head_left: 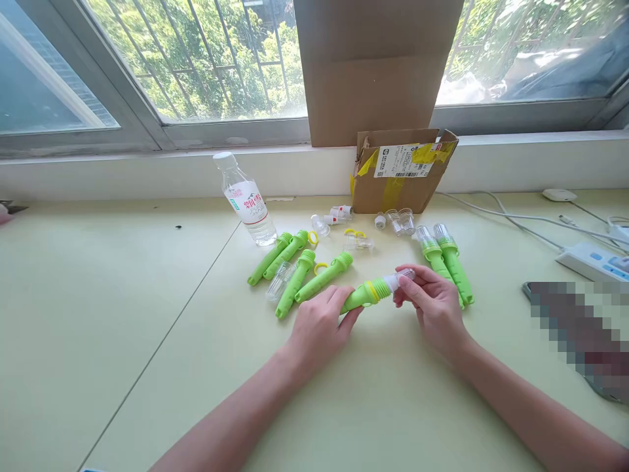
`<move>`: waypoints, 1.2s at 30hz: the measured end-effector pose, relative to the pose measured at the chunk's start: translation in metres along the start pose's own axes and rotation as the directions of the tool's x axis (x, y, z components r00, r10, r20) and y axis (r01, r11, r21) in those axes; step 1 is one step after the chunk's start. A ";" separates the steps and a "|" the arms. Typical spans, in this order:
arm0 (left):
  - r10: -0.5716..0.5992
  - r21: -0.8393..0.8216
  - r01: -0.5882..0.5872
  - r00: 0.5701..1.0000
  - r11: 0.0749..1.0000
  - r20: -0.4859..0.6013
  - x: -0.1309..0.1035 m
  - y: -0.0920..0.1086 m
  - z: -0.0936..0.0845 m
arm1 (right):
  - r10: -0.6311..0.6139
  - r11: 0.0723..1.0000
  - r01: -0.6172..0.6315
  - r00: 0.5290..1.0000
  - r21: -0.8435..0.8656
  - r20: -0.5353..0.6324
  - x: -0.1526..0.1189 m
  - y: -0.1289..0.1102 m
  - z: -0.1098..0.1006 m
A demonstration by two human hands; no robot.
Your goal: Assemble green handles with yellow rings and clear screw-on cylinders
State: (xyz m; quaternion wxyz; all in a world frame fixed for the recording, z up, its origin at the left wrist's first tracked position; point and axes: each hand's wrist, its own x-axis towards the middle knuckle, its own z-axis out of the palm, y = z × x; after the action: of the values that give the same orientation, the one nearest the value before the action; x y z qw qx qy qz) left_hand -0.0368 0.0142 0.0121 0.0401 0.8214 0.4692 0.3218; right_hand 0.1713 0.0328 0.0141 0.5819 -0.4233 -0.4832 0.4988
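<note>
Left hand: the left hand (319, 321) is closed about the green body of a tube (354, 300), back of the hand upward.
Right hand: the right hand (437, 311) pinches the clear tip (405, 276) of that tube between thumb and fingers.
Tube: between the two hands, tilted, its tip end toward the right hand; a yellow ring (372, 292) circles it by the thread, and a white collar (390, 282) shows between thread and tip.
Loose handles: four green handles (295, 285) lie beyond and to the left of the left hand, threaded ends pointing away; a clear cup (281, 282) lies among them.
Capped pair: two green sticks (453, 262) with clear caps (442, 233) lie side by side, just beyond the right hand (which hides part of the nearer one).
Small parts: clear cups (400, 221) and white pieces (341, 211) lie farther out, ahead of both hands.
Bottle: the bottle (249, 203) stands beyond the left hand, past the handles.
Box: the open box (398, 174) stands farthest ahead, beyond the small parts.
</note>
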 end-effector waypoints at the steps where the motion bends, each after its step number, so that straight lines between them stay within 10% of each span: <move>1: 0.002 0.001 -0.002 1.000 1.000 -0.002 0.000 0.000 0.000 | 0.008 1.000 -0.008 1.000 -0.005 0.002 0.001 -0.001 0.000; 24: 0.031 0.071 -0.032 0.999 0.997 0.026 0.001 0.002 0.001 | 0.021 0.985 -0.021 1.000 -0.169 -0.002 -0.002 0.010 0.003; 36: -0.156 0.021 0.158 0.985 0.987 -0.077 0.003 0.003 0.004 | -0.016 0.963 -0.030 0.986 -0.269 -0.168 0.019 0.019 0.007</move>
State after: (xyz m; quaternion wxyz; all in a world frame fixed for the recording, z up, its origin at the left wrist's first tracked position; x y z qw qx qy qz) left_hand -0.0311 0.0155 0.0114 0.0364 0.7696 0.5381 0.3420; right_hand 0.1621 0.0547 -0.0007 0.5557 -0.5410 -0.4943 0.3926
